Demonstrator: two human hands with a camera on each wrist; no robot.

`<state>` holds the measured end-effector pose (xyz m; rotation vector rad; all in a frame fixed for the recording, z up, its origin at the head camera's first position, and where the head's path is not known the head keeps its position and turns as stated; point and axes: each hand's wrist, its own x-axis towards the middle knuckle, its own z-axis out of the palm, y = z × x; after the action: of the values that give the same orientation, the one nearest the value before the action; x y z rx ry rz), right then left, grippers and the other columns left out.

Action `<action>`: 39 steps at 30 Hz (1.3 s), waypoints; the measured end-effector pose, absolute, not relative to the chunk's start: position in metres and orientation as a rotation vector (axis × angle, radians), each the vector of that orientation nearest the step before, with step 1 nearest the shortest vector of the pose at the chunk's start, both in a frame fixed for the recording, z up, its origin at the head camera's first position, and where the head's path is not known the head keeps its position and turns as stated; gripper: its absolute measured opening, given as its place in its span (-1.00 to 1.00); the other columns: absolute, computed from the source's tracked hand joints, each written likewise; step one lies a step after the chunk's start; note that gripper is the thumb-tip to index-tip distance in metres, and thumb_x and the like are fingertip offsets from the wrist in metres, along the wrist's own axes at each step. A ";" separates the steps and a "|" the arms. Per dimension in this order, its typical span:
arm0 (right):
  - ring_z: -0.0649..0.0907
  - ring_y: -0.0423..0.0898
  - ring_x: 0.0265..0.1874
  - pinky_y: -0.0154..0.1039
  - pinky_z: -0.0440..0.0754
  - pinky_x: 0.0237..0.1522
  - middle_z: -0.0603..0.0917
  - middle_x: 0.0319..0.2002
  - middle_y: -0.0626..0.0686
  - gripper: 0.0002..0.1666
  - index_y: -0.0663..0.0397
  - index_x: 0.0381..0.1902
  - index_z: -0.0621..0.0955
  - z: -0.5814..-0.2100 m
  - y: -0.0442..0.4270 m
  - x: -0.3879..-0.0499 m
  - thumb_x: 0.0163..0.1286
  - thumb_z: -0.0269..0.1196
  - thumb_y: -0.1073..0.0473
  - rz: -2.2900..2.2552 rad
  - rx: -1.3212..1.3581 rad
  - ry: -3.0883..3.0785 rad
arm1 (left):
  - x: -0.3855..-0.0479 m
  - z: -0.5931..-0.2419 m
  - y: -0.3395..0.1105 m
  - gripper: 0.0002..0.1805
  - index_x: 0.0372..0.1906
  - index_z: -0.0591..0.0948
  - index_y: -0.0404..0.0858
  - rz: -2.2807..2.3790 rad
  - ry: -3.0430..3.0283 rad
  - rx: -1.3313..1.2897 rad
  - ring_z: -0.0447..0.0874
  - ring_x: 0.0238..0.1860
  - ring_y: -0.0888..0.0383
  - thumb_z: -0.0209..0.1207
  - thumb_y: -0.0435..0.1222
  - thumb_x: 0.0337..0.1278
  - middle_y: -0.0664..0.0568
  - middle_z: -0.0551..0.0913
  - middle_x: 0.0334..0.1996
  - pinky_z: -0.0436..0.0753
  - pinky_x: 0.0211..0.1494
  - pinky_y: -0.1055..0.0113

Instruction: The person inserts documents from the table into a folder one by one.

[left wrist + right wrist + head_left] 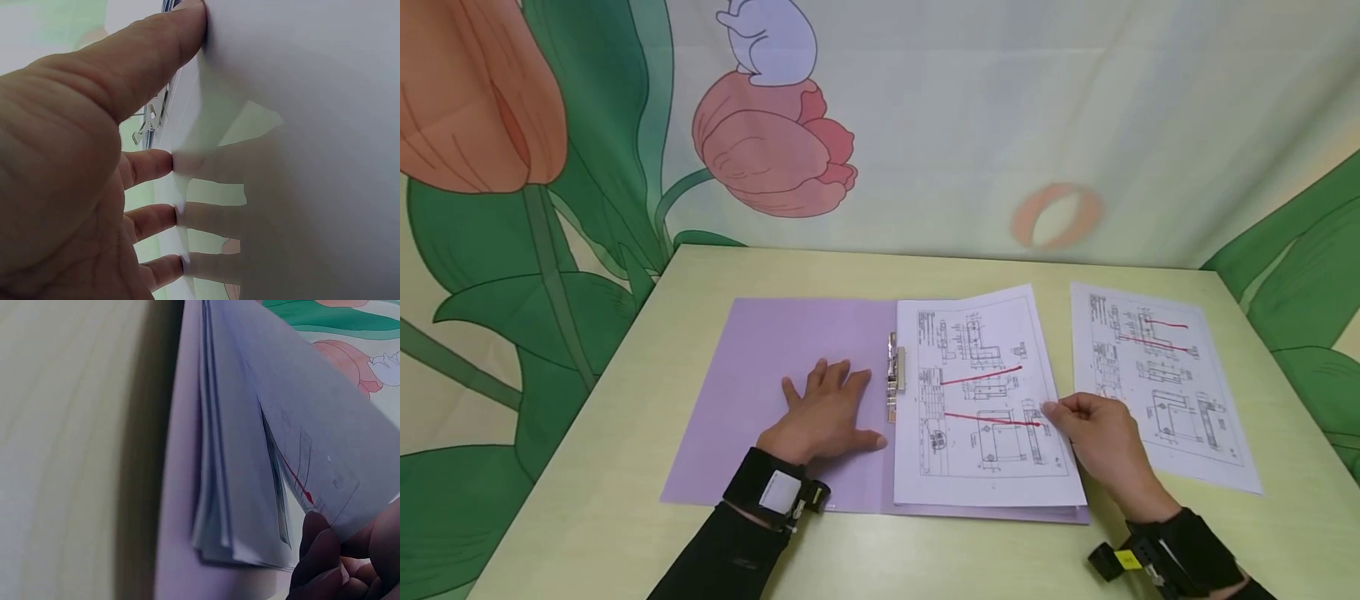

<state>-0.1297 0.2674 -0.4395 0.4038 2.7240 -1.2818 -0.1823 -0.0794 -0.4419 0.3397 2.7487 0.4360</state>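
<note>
A purple folder (715,417) lies spread on the table with a metal clip (892,379) along its spine. On its right half rests a stack of printed drawing sheets (962,467); the top one bears two red lines. My left hand (823,417) presses on the inside of the left cover with its fingers spread. My right hand (1101,437) pinches the right edge of the top sheet (331,425) between thumb and fingers. The right wrist view shows that sheet lifted and bent away from the pages under it. In the left wrist view the fingertips (164,215) touch the smooth cover.
A loose drawing sheet (1195,450) with red lines lies on the table to the right of the folder. The pale wooden table (587,483) meets a flower-printed curtain (940,125) at its back edge.
</note>
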 end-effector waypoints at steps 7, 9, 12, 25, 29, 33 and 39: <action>0.66 -0.10 -0.50 -0.27 0.53 -0.55 0.78 -0.41 0.07 -0.62 0.36 -0.07 0.73 -0.439 0.268 -0.131 0.58 0.27 0.07 -1.287 0.411 2.713 | -0.182 -0.442 -0.079 0.06 0.59 0.38 -0.09 0.444 2.743 0.338 -0.07 0.68 -0.38 0.54 0.16 -0.01 -0.23 0.20 0.64 -0.16 0.46 -0.68; 0.66 -0.10 -0.50 -0.27 0.53 -0.55 0.78 -0.41 0.07 -0.62 0.36 -0.07 0.72 -0.439 0.268 -0.131 0.58 0.27 0.07 -1.288 0.409 2.713 | -0.183 -0.442 -0.080 0.06 0.59 0.38 -0.09 0.444 2.745 0.338 -0.07 0.68 -0.38 0.54 0.16 -0.01 -0.23 0.20 0.64 -0.15 0.46 -0.68; 0.65 -0.09 -0.50 -0.28 0.51 -0.56 0.77 -0.42 0.07 -0.63 0.35 -0.09 0.72 -0.440 0.268 -0.131 0.58 0.27 0.07 -1.286 0.411 2.717 | -0.182 -0.442 -0.080 0.06 0.59 0.38 -0.10 0.447 2.749 0.341 -0.07 0.67 -0.39 0.54 0.16 -0.01 -0.24 0.20 0.64 -0.16 0.45 -0.68; 0.46 -0.08 -0.52 -0.29 0.29 -0.57 0.57 -0.53 0.01 -0.66 0.25 -0.29 0.67 -0.441 0.270 -0.133 0.46 0.39 0.03 -1.203 0.416 2.747 | -0.182 -0.442 -0.080 0.06 0.59 0.38 -0.10 0.443 2.754 0.343 -0.06 0.67 -0.40 0.55 0.15 -0.02 -0.25 0.21 0.64 -0.15 0.45 -0.68; 0.42 -0.07 -0.56 -0.29 0.27 -0.59 0.47 -0.56 -0.02 -0.61 0.20 -0.33 0.62 -0.440 0.272 -0.134 0.43 0.41 -0.03 -1.167 0.430 2.753 | -0.183 -0.443 -0.079 0.06 0.58 0.39 -0.10 0.438 2.758 0.344 -0.05 0.67 -0.40 0.55 0.16 -0.03 -0.25 0.22 0.63 -0.14 0.45 -0.69; 0.42 -0.06 -0.55 -0.29 0.28 -0.57 0.43 -0.56 -0.03 -0.54 0.18 -0.35 0.59 -0.438 0.276 -0.135 0.43 0.41 -0.12 -1.150 0.446 2.750 | -0.182 -0.442 -0.080 0.06 0.58 0.39 -0.10 0.434 2.761 0.347 -0.04 0.66 -0.40 0.55 0.16 -0.03 -0.25 0.22 0.63 -0.13 0.45 -0.69; 0.48 -0.02 -0.41 -0.24 0.35 -0.46 0.57 -0.44 0.03 -0.41 0.22 -0.27 0.66 -0.432 0.303 -0.139 0.49 0.31 -0.26 -1.079 0.506 2.803 | -0.182 -0.442 -0.079 0.06 0.58 0.40 -0.09 0.445 2.754 0.347 -0.04 0.67 -0.40 0.56 0.15 -0.03 -0.24 0.23 0.63 -0.14 0.45 -0.69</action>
<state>-0.1389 0.3029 -0.4325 0.5057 2.8031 -1.0793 -0.1823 -0.0794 -0.4418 0.3471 2.7543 0.4453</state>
